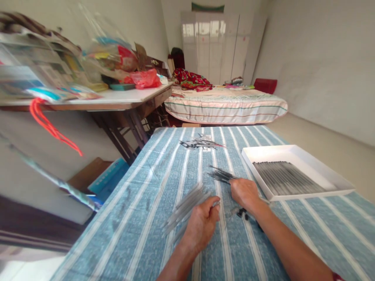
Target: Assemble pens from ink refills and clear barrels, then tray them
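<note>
My left hand (pixel 202 220) is closed in a pinch, with a small greyish end, seemingly of a clear pen barrel, barely showing at the fingertips. Beside and under it lies a loose pile of translucent pen barrels (pixel 187 203). My right hand (pixel 244 192) is closed over the near end of a bundle of thin dark pen refills (pixel 221 175), which fan out to the left; its fingertips are hidden. Small black caps or plugs (pixel 242 214) lie just below the right hand. The white box lid (pixel 272 152) at the right holds a neat row of grey pens (pixel 285 177).
More thin dark and clear pieces (pixel 202 143) lie at the far end of the blue striped tablecloth (pixel 146 187). A cluttered side table (pixel 117 99) stands to the left with bags and a hanging red cord (pixel 52 128). Behind is a bed (pixel 225 107).
</note>
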{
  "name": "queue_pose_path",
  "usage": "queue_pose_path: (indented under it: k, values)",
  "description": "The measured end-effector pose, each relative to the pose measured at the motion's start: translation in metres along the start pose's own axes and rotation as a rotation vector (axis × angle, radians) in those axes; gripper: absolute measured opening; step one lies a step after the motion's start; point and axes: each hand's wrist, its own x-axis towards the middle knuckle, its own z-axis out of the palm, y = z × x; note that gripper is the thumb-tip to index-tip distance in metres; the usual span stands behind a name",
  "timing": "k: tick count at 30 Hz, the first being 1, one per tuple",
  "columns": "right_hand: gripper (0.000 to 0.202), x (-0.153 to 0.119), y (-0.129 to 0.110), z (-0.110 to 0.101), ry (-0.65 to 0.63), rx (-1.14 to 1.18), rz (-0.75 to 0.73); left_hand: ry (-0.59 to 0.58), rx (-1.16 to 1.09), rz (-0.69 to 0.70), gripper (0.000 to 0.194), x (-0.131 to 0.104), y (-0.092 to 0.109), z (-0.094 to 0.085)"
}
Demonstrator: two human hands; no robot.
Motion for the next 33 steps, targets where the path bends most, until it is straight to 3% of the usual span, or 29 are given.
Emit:
queue_pose_path:
  k: [9, 15, 20, 25, 33]
  values:
    - [0.026, 0.000, 0.000, 0.007, -0.011, -0.036, 0.008, 0.051, 0.009, 0.002, 0.031, 0.001, -0.004, -0.005]
    - [0.021, -0.002, 0.004, 0.010, 0.053, -0.028, 0.002, 0.123, -0.003, -0.075, 0.033, 0.004, -0.006, -0.013]
    - [0.020, -0.007, 0.012, 0.021, 0.259, -0.020, -0.049, 0.166, -0.020, -0.108, 0.035, 0.007, -0.009, -0.018]
    - [0.020, -0.009, 0.016, 0.034, 0.558, 0.122, -0.253, 0.201, -0.033, -0.128, 0.035, 0.007, -0.010, -0.020]
    - [0.020, -0.009, 0.016, 0.037, 0.645, 0.220, -0.406, 0.194, -0.029, -0.123, 0.036, 0.009, -0.012, -0.019]
